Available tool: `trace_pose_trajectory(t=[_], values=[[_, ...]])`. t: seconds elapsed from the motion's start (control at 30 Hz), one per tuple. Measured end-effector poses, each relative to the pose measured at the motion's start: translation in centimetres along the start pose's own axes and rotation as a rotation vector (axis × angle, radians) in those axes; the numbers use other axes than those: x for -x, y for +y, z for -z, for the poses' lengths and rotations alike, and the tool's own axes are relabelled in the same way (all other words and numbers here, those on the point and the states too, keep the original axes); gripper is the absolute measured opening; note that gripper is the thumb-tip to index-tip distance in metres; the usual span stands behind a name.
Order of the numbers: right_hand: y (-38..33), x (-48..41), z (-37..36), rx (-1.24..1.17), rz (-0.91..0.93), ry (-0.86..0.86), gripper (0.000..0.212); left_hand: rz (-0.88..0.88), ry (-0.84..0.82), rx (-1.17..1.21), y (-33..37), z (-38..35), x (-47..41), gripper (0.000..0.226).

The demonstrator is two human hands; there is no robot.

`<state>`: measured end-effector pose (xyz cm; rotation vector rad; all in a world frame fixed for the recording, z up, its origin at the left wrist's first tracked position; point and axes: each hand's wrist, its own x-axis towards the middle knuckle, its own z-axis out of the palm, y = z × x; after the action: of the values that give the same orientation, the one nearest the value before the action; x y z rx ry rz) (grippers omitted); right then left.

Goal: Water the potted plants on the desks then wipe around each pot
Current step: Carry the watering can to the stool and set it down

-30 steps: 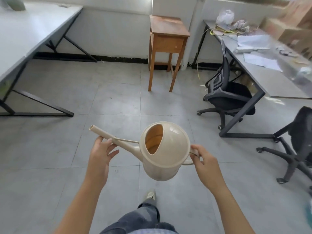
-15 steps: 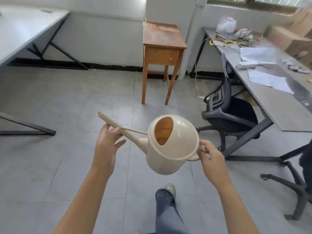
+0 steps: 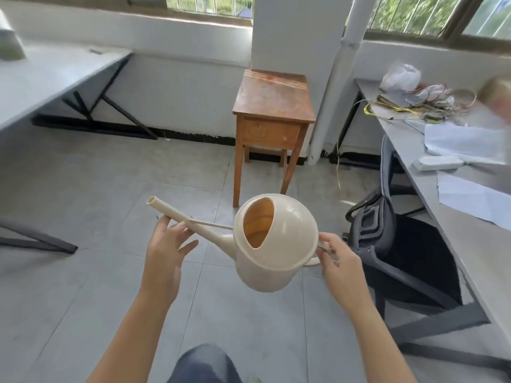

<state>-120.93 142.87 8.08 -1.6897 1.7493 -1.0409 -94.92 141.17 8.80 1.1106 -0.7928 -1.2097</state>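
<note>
I carry a cream plastic watering can (image 3: 279,252) at waist height over the floor, its long spout pointing up and to the left. My right hand (image 3: 341,269) grips the handle at the can's right side. My left hand (image 3: 166,250) supports the spout from below, fingers loosely spread against it. The can's opening faces me. At the far left edge, a blurred pale pot-like shape (image 3: 8,42) stands on the grey desk (image 3: 49,78); no plant is clearly visible.
A small wooden table (image 3: 272,106) stands against the wall straight ahead. On the right, a second grey desk (image 3: 453,217) holds papers, wires and a plastic bag, with a black office chair (image 3: 398,244) tucked beside it. Grey tiled floor lies between the desks.
I have walked forward and my view has tilted up, bringing the windows into sight. The wooden table and right desk are closer. Both hands hold the can as before.
</note>
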Motion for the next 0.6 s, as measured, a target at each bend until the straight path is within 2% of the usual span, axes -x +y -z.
trace_pose_trajectory(t=[0.17, 0.33, 0.5, 0.6], values=[[2.8, -6.9, 0.6, -0.035, -0.033, -0.041, 0.024, 0.028, 0.042, -0.016, -1.8, -3.5, -5.6, 0.030], [4.8, -12.9, -0.2, -0.020, -0.044, -0.092, 0.025, 0.049, 0.042, -0.024, -3.1, -5.5, -11.6, 0.045], [6.3, -21.9, -1.5, -0.019, -0.103, -0.084, 0.028, 0.072, 0.018, -0.013, -3.7, -8.6, -21.5, 0.043], [7.0, -27.3, -1.8, 0.006, -0.109, -0.051, 0.025, 0.069, -0.010, 0.004, -3.4, -11.1, -27.4, 0.030]])
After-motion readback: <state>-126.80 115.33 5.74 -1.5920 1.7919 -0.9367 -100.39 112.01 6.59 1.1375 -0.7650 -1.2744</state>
